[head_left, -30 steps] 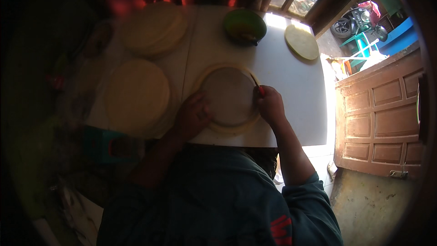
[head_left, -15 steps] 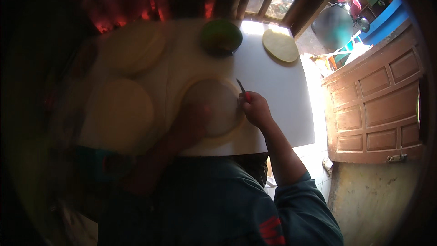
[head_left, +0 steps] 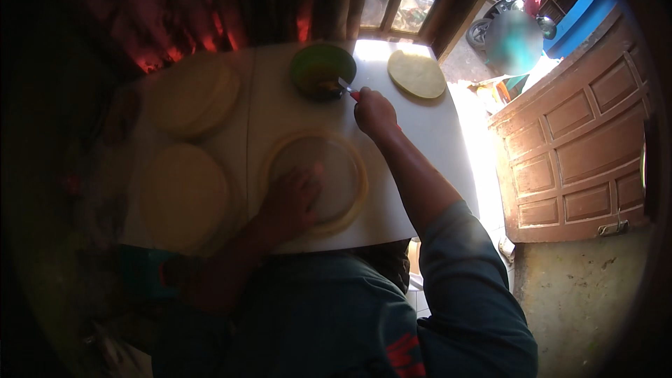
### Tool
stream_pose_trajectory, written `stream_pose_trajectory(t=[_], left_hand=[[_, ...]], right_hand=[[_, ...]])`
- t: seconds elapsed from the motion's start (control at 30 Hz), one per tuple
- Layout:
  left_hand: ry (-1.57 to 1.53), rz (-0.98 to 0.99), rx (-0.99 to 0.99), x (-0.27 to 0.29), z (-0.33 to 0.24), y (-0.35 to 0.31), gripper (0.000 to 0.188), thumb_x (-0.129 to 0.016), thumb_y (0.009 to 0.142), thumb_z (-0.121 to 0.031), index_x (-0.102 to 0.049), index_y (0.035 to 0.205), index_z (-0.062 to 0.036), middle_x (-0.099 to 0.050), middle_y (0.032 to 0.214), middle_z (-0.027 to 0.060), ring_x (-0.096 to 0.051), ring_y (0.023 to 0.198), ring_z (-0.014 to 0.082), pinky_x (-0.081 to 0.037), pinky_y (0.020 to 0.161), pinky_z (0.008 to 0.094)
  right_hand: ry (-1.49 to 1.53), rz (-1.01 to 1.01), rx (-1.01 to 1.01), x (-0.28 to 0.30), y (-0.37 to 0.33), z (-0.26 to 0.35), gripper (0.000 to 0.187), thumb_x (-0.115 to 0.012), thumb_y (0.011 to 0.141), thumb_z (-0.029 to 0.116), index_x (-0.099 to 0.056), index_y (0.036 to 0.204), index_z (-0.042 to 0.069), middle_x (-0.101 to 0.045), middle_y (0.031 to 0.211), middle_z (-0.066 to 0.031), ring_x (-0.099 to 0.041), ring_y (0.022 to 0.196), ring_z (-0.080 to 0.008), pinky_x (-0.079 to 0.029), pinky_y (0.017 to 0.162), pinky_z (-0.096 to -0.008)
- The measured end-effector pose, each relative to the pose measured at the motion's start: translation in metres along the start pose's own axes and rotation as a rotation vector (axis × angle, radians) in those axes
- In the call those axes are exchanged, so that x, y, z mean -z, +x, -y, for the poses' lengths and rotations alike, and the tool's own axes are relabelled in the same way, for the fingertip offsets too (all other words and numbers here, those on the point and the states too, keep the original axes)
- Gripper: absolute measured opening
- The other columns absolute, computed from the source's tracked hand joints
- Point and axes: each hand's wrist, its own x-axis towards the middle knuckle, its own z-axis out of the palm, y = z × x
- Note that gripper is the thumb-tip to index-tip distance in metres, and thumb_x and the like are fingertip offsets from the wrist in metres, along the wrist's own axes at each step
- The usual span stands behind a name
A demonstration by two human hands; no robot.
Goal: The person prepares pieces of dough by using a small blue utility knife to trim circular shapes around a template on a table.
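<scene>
My right hand (head_left: 376,112) is closed round the red handle of a small knife (head_left: 348,88). The blade points up and left, at the near right rim of a green bowl (head_left: 322,63); whether they touch I cannot tell. Something dark lies inside the bowl, too dim to name. In front of me is a flat greyish disc (head_left: 332,175), with a pale yellowish round sheet (head_left: 360,199) showing as a ring around its edge. My left hand (head_left: 290,199) rests on the disc's left part, fingers laid out over it with nothing gripped. Shadow blurs its fingertips.
Stacked pale rounds (head_left: 192,94) stand at the far left of the white table (head_left: 413,161), and more pale rounds (head_left: 183,196) lie nearer on the left. One pale round (head_left: 416,74) is at the far right. A brown panelled door (head_left: 570,140) stands at the right.
My right hand has moved forward and left with the knife, from beside the disc to the green bowl. My left hand has stayed on the disc.
</scene>
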Motion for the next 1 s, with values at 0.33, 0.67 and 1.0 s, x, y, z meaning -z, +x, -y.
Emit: stream_pose_trajectory(t=[0.33, 0.67, 1.0], left_hand=[[-0.027, -0.057, -0.031, -0.006, 0.001, -0.003, 0.058, -0.073, 0.075, -0.029, -0.064, 0.128, -0.0072, -0.051, 0.145, 0.0226, -0.045, 0.135, 0.0439, -0.037, 0.115, 0.0539], [0.021, -0.113, 0.017, -0.03, 0.003, 0.0, 0.035, -0.072, 0.068, -0.033, -0.07, 0.092, -0.0073, -0.064, 0.11, 0.0163, -0.057, 0.112, 0.0344, -0.044, 0.102, 0.0496], [0.045, -0.098, 0.113, -0.045, 0.002, 0.004, 0.043, -0.065, 0.081, -0.034, -0.072, 0.113, -0.0069, -0.06, 0.13, 0.0171, -0.05, 0.127, 0.0342, -0.035, 0.112, 0.0496]], right_hand=[[0.092, -0.057, 0.096, 0.018, -0.047, -0.056, 0.023, -0.063, 0.097, 0.022, -0.058, 0.104, 0.0, -0.067, 0.093, -0.0224, -0.069, 0.085, -0.0375, -0.053, 0.075, -0.0513], [1.153, 0.473, -0.355, 0.013, -0.003, -0.016, 0.027, -0.057, 0.104, 0.032, -0.058, 0.098, 0.006, -0.057, 0.074, -0.0081, -0.056, 0.058, -0.0192, -0.046, 0.05, -0.0316], [1.128, 0.33, -0.182, 0.077, 0.016, -0.094, 0.038, -0.058, 0.101, 0.026, -0.054, 0.134, 0.007, -0.06, 0.093, -0.0044, -0.057, 0.077, -0.0128, -0.046, 0.059, -0.0253]])
